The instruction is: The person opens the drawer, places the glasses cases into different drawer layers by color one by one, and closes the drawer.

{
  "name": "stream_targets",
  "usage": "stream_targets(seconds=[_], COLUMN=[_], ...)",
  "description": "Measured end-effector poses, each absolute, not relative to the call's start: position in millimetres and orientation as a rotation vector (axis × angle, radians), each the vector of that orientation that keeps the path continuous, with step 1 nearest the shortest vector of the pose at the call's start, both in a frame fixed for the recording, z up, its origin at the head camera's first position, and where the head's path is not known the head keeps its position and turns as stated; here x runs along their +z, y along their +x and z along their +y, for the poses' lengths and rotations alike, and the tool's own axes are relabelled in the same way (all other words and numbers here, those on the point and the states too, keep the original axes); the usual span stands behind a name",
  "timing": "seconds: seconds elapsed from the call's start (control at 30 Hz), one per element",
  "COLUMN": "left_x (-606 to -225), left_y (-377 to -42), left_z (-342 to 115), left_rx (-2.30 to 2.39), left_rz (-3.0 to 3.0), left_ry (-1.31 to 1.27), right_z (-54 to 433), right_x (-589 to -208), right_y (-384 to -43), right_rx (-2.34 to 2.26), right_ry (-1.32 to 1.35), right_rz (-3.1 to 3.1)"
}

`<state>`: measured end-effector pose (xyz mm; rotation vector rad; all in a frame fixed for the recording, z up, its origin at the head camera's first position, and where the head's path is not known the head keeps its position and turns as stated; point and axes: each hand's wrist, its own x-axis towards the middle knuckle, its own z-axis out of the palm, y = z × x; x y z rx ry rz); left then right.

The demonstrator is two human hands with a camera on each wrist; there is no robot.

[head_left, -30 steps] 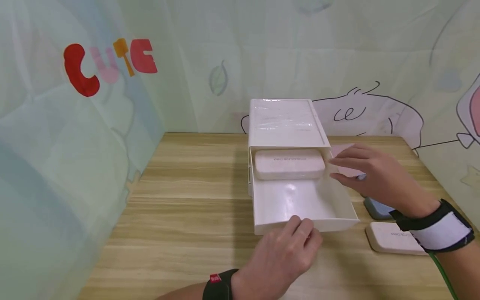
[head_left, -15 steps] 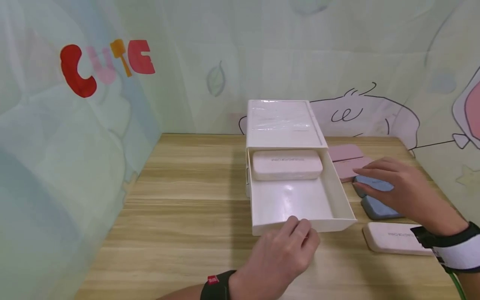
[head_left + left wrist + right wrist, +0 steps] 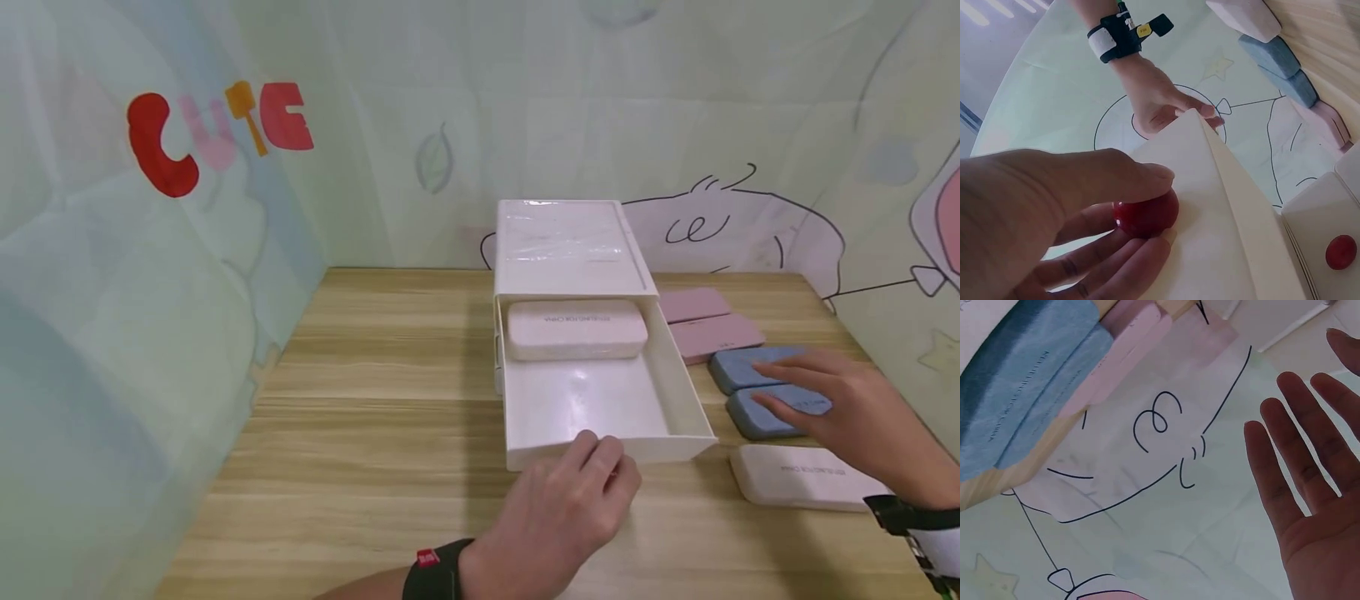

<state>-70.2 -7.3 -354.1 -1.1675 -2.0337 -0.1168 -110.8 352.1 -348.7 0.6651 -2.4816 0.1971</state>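
My left hand (image 3: pixel 551 517) holds the front of a pulled-out white drawer (image 3: pixel 585 408). In the left wrist view its thumb and fingers pinch a round red knob (image 3: pixel 1154 215) on that front. A pale pink, round-edged oblong block (image 3: pixel 577 329) with small print lies at the back of the drawer. My right hand (image 3: pixel 862 417) hovers over two blue blocks (image 3: pixel 768 417) to the right of the drawer, thumb and fingers apart. The right wrist view shows its fingers spread and holding nothing.
The white cabinet (image 3: pixel 573 246) stands at the back of the wooden table (image 3: pixel 390 433). Beside it lie two darker pink blocks (image 3: pixel 716 336), and nearer me another pale pink block (image 3: pixel 802 479). A second red knob (image 3: pixel 1341 252) shows in the left wrist view. A printed cloth (image 3: pixel 390 100) hangs behind.
My right hand has moved from the drawer's right side outward and nearer me, over the blue blocks, uncovering the darker pink ones. My left hand and the drawer have stayed put.
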Motion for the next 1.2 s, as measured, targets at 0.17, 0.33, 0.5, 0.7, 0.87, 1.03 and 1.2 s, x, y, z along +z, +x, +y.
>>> stream_targets(seconds=[0.17,0.33,0.5,0.7,0.87,1.03,1.2], left_x=[-353.7,-353.0,-353.0,-353.8,-353.8,-354.2,-354.4], left_y=[-70.2,-71.0,-70.5,-69.9,-70.5,-70.2,-70.7], left_z=[-6.9,-7.0,-7.4,-7.0,-7.2,-6.5,-6.3], left_rx=[-0.120,-0.118,-0.130,-0.123,-0.110,-0.109,-0.100], left_rz=[-2.035,-2.018,-2.037,-2.032,-2.029,-2.014,-2.008], left_ry=[-1.170,-1.168,-1.176,-1.176,-1.176,-1.169,-1.162], right_z=[363.7,374.6,386.9,397.8,402.9,409.0,415.3], right_x=[-363.5,-382.0,-399.4,-415.6,-424.4,-429.7,-435.2], right_y=[-105.3,-101.5,-96.3,-88.5,-86.1,-84.8,-84.1], right_rx=[0.160,0.178,0.190,0.261,0.287,0.252,0.263], right_ry=[0.589,0.542,0.469,0.281,0.186,0.115,0.142], right_rz=[-2.525,-2.565,-2.663,-2.897,-2.990,-3.129,-3.193])
